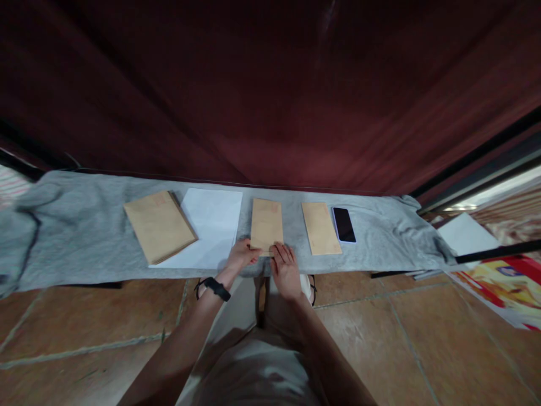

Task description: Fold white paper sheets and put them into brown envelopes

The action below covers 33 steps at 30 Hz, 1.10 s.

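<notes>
A brown paper envelope point(266, 223) lies upright in front of me on the grey cloth, faint red print near its top right corner. My left hand point(242, 255), a black band on its wrist, pinches the envelope's lower left corner. Across the lower right edge, the fingers of my right hand point(285, 268) rest stretched out and flat; whether the thumb grips from below is hidden. To the left, a stack of brown envelopes point(158, 225) sits partly over sheets of white paper point(215, 220). Another brown envelope point(321, 228) lies slightly tilted to the right.
A dark phone point(344, 224) lies beside the right envelope. The narrow bench is covered by a wrinkled grey cloth point(93, 248). Behind it hangs a dark red curtain-like sheet point(270, 113). A red and yellow printed box point(502, 287) stands at the far right, above tiled floor point(363, 332).
</notes>
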Motion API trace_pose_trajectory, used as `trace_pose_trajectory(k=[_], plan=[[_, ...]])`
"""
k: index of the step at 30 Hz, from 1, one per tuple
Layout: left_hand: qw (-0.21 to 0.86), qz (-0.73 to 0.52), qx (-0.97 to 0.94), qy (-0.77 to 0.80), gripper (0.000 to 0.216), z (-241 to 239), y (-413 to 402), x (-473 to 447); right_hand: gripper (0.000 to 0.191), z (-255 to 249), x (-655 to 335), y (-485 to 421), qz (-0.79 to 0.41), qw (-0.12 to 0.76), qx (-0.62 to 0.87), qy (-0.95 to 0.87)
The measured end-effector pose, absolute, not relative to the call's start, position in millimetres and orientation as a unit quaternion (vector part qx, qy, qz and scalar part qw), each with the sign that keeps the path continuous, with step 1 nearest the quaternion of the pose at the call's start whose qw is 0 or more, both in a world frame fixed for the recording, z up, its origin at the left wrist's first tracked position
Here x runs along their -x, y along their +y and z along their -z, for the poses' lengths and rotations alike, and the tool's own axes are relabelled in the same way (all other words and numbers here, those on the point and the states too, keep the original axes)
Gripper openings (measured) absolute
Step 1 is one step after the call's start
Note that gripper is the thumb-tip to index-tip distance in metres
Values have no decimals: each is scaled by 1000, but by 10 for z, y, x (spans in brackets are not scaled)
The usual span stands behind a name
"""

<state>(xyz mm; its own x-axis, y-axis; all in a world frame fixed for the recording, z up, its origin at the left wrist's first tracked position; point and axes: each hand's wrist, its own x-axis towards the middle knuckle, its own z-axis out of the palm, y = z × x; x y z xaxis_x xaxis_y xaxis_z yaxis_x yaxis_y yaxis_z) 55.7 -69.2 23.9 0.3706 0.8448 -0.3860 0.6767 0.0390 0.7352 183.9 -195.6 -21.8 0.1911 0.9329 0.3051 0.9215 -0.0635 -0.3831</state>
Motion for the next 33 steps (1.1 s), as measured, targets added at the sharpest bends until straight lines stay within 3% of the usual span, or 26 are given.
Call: trace_pose_trajectory(k=[4, 8, 13, 19, 33], plan=[[529, -71, -649, 542, 16, -229, -741, -638, 47, 219, -1849, -1905, -10, 252, 723, -643], [523, -75, -638, 559, 19, -177, -778, -699, 49, 270, -1774, -1925, -19, 231, 711, -664], [463, -76, -657, 590, 28, -189, -819, -680, 49, 313, -1736, -1968, -17, 218, 715, -664], [303, -48, -724, 618, 34, -243, -875, -644, 49, 302, -1734, -1985, -9, 210, 716, -665], [198, 7, -762, 617, 36, -304, -995, -633, 49, 363, -1716, -2035, 6, 211, 720, -661]])
